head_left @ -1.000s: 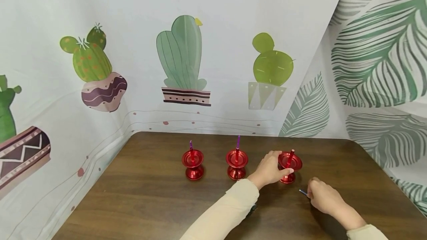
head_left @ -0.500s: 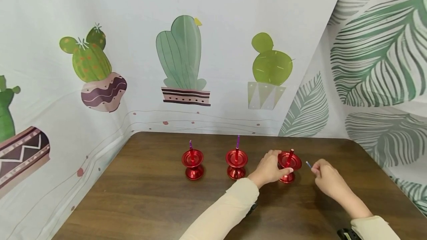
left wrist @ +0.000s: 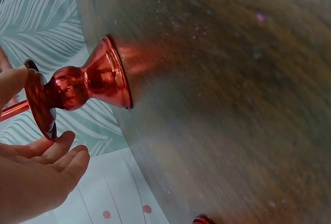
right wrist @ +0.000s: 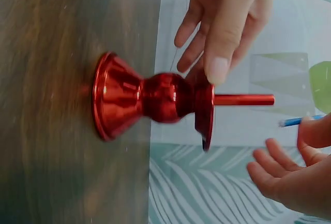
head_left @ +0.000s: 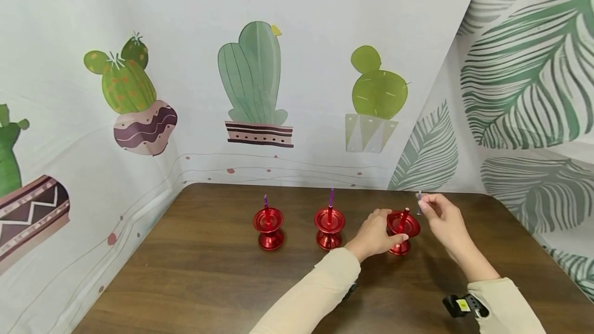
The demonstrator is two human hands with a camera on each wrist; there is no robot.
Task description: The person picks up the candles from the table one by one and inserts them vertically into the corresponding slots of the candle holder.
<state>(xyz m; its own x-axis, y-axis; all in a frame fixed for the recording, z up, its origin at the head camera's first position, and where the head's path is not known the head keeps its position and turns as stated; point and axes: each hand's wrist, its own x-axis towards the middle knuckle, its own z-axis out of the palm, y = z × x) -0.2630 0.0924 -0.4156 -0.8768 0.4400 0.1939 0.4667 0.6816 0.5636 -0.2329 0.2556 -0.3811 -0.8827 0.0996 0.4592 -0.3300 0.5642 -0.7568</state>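
A shiny red metal candle holder (head_left: pixel 413 228) stands upright at the right of the table, its central tube holding no candle. My left hand (head_left: pixel 373 236) grips the rim of its dish, with the thumb at the near side, as the left wrist view of the holder (left wrist: pixel 106 76) also shows. Between thumb and fingertips my right hand (head_left: pixel 446 220) pinches a thin blue candle (right wrist: pixel 292 121). In the head view the candle is upright, just right of the tube and apart from it. Part of it is hidden by the fingers.
Two more red holders stand to the left in a row: a middle one (head_left: pixel 329 220) with a tall purple candle (head_left: pixel 331 198), and a left one (head_left: pixel 268 221) with a shorter purple candle (head_left: pixel 266 201). Behind the brown wooden table (head_left: pixel 199 262) hangs a printed cactus cloth (head_left: pixel 320 92).
My right hand has risen from low on the table, moving away from me to beside the holder's tube, and the candle has turned upright. My left hand stays on the dish.
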